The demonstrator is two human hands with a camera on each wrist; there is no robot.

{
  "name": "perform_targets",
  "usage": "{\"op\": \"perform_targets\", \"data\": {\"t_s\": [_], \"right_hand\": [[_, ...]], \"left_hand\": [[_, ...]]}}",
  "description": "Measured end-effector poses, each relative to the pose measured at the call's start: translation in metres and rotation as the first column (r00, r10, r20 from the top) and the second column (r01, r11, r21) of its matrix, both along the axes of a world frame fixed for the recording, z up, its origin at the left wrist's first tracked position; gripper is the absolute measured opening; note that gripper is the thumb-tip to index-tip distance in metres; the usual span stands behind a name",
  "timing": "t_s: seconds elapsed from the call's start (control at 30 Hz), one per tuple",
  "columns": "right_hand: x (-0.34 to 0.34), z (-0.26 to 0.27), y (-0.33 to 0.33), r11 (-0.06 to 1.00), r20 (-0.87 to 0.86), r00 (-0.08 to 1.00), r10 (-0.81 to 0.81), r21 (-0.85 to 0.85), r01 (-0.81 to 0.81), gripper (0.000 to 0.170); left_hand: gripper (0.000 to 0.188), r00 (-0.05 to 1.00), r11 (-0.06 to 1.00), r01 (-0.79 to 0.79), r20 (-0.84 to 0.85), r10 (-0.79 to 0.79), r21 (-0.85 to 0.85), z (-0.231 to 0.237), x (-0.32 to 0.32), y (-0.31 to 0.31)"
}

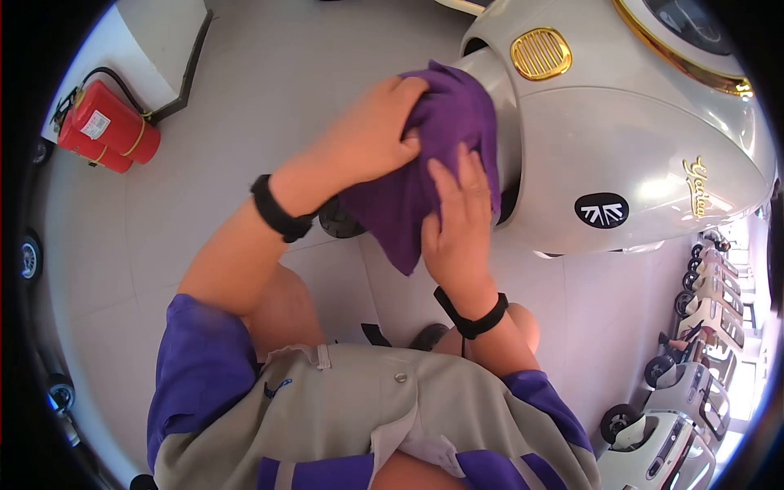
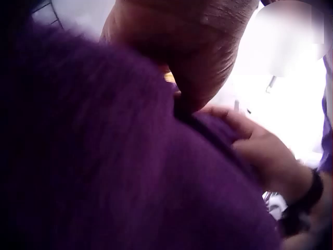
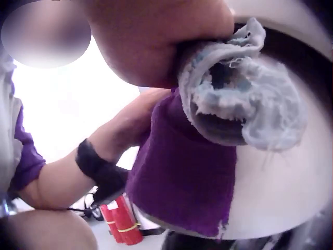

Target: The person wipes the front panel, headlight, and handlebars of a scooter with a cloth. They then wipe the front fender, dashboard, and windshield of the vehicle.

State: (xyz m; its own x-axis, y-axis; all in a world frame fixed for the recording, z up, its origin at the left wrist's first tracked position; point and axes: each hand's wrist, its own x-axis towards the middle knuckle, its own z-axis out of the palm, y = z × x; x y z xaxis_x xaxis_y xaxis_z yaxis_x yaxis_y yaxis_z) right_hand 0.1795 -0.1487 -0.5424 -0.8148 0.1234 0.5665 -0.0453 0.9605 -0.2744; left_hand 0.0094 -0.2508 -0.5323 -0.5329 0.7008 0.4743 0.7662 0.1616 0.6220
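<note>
Purple cloth draped over the near edge of the pale fender, pinched in the left grip, touched by the right grip with fingers loosely extended. Already in place; seemingly midway through rubbing, remaining extent unclear.

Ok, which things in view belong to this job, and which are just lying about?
Part of the job, it seems: left hand, right hand, purple cloth, frayed pale blue cloth, pale vehicle.

Just nearby: red fire extinguishers, vehicles parked at lower right.

Free floor left, vehicle right
</note>
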Motion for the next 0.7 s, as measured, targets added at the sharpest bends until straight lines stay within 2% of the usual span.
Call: {"op": "perform_targets", "data": {"t_s": [0.03, 0.07, 0.1, 0.13, 0.27, 0.37, 0.4, 0.5, 0.53, 0.6, 0.7], "right_hand": [[0.006, -0.003, 0.000, 0.999, 0.025, 1.000, 0.018, 0.030, -0.019, 0.063], [0.014, -0.007, -0.002, 0.997, 0.052, 0.998, 0.039, 0.057, -0.042, 0.063], [0.019, -0.012, -0.002, 0.994, 0.079, 0.995, 0.061, 0.082, -0.068, 0.063], [0.020, -0.020, -0.001, 0.990, -0.035, 0.996, 0.079, 0.123, -0.074, 0.051], [0.038, -0.038, 0.022, 0.996, -0.104, 0.993, -0.056, -0.068, 0.049, 0.037], [0.034, -0.024, 0.028, 0.993, -0.121, 0.989, -0.085, -0.090, 0.074, 0.042], [0.031, -0.025, 0.026, 0.989, -0.155, 0.983, -0.098, -0.121, 0.080, 0.049], [0.020, -0.012, 0.017, 0.997, -0.154, 0.988, -0.014, -0.075, 0.002, 0.058], [0.020, -0.013, 0.015, 0.999, -0.135, 0.991, 0.001, -0.050, -0.008, 0.064], [0.021, -0.014, 0.014, 0.999, -0.139, 0.990, -0.007, -0.054, 0.000, 0.061], [0.031, -0.023, 0.015, 0.993, -0.156, 0.988, 0.006, -0.116, -0.024, 0.053]], "left_hand": [[0.050, 0.996, 0.998, 0.022, 0.091, -0.017, -0.053, 0.005, -0.002, -0.007], [0.049, 0.996, 0.981, 0.030, 0.089, -0.014, -0.190, 0.013, 0.002, -0.016], [0.047, 0.998, 0.970, 0.058, 0.050, -0.048, -0.236, 0.018, 0.015, -0.021], [0.046, 0.996, 0.955, 0.084, 0.014, -0.083, -0.285, 0.023, 0.031, -0.025], [0.040, 0.973, 0.885, 0.209, -0.001, -0.230, -0.417, 0.026, 0.091, -0.016], [0.042, 0.988, 0.960, 0.125, -0.053, -0.143, -0.251, 0.019, 0.078, -0.004], [0.049, 0.989, 0.986, 0.082, -0.109, -0.098, -0.146, 0.014, 0.068, -0.004], [0.053, 0.996, 0.997, -0.071, -0.052, 0.071, 0.008, 0.006, 0.031, 0.003], [0.052, 0.997, 0.998, -0.057, -0.046, 0.058, 0.020, 0.004, 0.027, 0.002], [0.051, 0.999, 0.999, -0.030, -0.037, 0.031, 0.036, 0.004, 0.021, 0.001], [0.045, 0.987, 0.995, 0.095, -0.132, -0.093, 0.010, 0.006, 0.046, -0.001]]}}
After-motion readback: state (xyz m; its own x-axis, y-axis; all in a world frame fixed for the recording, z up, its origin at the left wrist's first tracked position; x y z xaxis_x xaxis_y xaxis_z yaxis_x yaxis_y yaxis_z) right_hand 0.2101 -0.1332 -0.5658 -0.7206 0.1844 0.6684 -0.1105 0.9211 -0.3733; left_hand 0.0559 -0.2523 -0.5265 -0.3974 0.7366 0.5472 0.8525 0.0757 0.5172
